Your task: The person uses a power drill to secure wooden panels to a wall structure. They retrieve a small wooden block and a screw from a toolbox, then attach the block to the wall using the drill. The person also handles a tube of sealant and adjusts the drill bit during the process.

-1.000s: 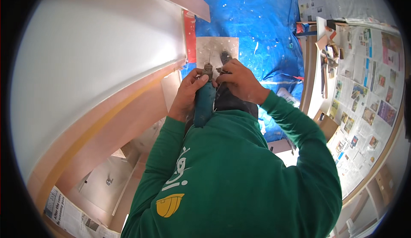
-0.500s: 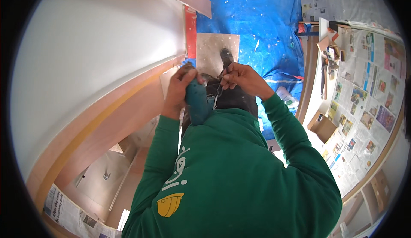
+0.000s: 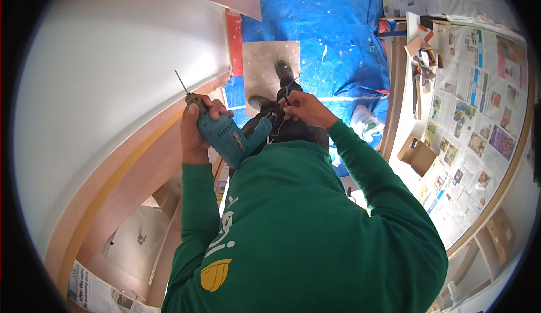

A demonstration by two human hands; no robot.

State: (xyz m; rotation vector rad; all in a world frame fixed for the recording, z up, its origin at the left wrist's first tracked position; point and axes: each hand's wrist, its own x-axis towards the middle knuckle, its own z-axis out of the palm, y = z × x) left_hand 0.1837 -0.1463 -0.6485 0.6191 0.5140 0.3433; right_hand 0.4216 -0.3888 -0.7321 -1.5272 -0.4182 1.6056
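My left hand [image 3: 195, 130] is wrapped around the front of a teal power drill [image 3: 228, 139], close behind its chuck. A long thin drill bit [image 3: 181, 80] sticks out of the chuck, pointing up and to the left. The drill lies tilted against my body, its handle towards my right hand. My right hand [image 3: 307, 110] is closed in a pinch on a thin dark cord [image 3: 287, 95] beside the end of the handle, in front of my dark trousers. Part of the cord is hidden by the fingers, and its ends are hard to follow.
A blue tarp [image 3: 315, 25] covers the floor; my shoe [image 3: 283, 69] rests on a pale board [image 3: 256, 51]. To my left runs a white panel [image 3: 141, 37] with a wooden edge. On the right, a newspaper-covered surface [image 3: 479, 116] has tools and a cardboard box [image 3: 417, 154] beside it.
My left hand has moved left and swung the drill outward, so its side and bit now show. The right hand stays pinched on the cord. My view has shifted slightly.
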